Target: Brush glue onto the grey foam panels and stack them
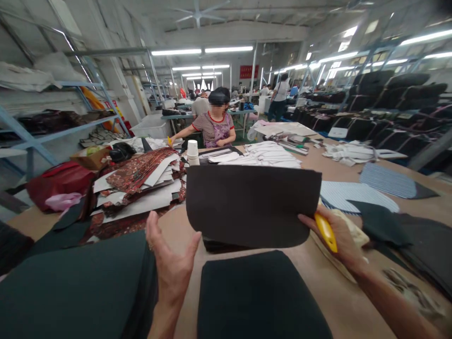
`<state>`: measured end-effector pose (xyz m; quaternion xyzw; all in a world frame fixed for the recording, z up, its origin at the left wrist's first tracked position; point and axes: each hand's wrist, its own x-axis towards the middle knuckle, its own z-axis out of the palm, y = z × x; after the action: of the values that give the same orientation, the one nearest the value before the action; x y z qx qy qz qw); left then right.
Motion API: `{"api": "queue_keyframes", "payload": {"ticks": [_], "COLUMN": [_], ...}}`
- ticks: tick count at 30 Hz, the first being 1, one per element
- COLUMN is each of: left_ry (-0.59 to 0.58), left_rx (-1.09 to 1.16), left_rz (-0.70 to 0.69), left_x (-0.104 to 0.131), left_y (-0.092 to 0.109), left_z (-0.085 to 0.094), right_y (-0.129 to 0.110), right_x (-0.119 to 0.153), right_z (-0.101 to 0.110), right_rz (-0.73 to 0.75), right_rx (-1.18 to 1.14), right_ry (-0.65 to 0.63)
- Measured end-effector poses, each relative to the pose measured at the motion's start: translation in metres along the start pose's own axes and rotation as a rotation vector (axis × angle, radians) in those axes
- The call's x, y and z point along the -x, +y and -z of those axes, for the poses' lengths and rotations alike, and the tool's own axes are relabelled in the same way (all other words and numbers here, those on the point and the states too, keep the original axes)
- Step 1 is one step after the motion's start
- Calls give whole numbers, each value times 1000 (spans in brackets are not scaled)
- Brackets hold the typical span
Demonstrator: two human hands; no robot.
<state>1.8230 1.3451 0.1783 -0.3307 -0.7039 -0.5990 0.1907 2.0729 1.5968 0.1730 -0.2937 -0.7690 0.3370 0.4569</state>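
Observation:
My right hand (pixel 334 235) grips the right edge of a dark brown panel (pixel 252 205) with rounded lower corners, held up above the table. A yellow-handled tool (pixel 325 231) is also in that hand; its working end is hidden. My left hand (pixel 173 252) is empty, fingers and thumb spread, just below and left of the panel. Under the panel lies a low dark stack (pixel 226 246), mostly hidden. Nearer to me is a dark green piece (pixel 257 296) on the table. A tall stack of dark green sheets (pixel 77 287) stands left of my left hand.
Patterned red and white pieces (pixel 141 188) are heaped at left. White cups (pixel 192 151) stand behind the panel, near white strips (pixel 271 155). Striped blue pieces (pixel 356 195) lie at right. Across the table is a person (pixel 214 127) in a striped top. Blue shelving (pixel 52 134) stands far left.

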Motion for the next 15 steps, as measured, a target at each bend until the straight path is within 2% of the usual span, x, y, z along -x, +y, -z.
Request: {"api": "queue_keyframes", "payload": {"ticks": [3,5,8,12,15], "left_ry": [-255,-392,-485,-587,-629], "left_rx": [375,582,600,440,409], "left_rz": [423,595,688,757,839], "left_x": [24,40,65,100,125], "left_y": [-18,-28,-39,-50,-56], "left_z": [3,2,4,12,17], "right_y": [-7,-5,8,26,35], "right_x": [27,47,79,121,149], "right_z": [18,27,32,28,24], "right_rz": [-106,-166,-268,-343,-373], "right_rx": [76,127,153,239,358], "right_ry": [-72,-143,-204,-146,-102]}}
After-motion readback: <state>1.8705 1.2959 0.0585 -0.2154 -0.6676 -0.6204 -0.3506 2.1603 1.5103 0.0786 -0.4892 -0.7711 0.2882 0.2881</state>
